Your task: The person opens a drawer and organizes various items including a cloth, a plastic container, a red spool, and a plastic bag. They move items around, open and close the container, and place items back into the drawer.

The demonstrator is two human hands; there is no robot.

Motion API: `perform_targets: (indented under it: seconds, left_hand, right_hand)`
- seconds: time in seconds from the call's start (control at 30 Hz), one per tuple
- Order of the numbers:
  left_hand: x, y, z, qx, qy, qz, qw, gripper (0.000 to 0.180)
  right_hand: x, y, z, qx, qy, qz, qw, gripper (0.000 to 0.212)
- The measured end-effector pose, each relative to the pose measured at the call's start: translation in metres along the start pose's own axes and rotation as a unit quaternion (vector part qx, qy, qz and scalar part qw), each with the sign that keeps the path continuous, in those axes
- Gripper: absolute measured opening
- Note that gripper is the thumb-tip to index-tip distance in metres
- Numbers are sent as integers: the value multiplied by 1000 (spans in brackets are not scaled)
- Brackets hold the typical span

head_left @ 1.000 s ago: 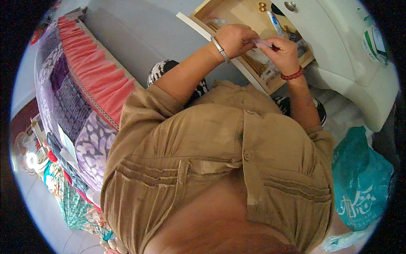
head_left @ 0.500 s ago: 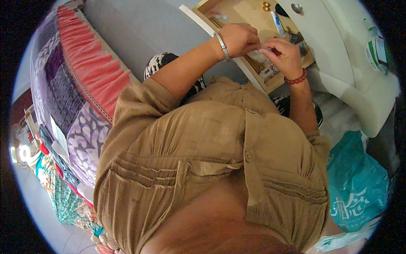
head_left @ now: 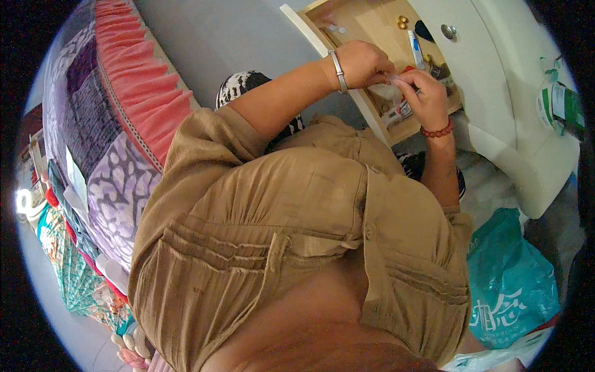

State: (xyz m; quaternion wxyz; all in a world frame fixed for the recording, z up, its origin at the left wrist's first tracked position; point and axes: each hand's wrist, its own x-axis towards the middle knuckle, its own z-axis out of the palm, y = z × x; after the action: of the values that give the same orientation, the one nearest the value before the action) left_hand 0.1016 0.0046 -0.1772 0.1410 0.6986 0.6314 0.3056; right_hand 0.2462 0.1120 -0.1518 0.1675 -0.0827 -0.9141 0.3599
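Note:
My left hand, with a silver bangle at the wrist, and my right hand, with a red bead bracelet, meet above an open wooden drawer. Both pinch a small pale packet between their fingertips; what it is exactly I cannot tell. The drawer holds a blue and white tube, small gold pieces, a black item and other small things partly hidden by my hands.
The drawer belongs to a white cabinet with a round knob. A green and white bottle stands on it. A teal plastic bag lies lower right. A patchwork quilt with a pink frill covers the bed at left.
Both hands stay together over the drawer, fingers working the small packet. The view has shifted slightly, so hands and drawer sit a little further right and lower.

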Motion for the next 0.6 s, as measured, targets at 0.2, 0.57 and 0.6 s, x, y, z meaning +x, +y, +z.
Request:
perform_targets:
  seconds: [0.2,0.57,0.6]
  left_hand:
    - [1,0,-5,-22,16,-6,1000,11]
    - [2,3,0,-8,29,3,1000,10]
    - [2,3,1,-2,28,4,1000,11]
  right_hand:
    - [-1,2,5,-11,9,50,999,10]
    - [2,-8,1,9,11,95,995,12]
    - [2,-5,2,-3,15,76,997,11]
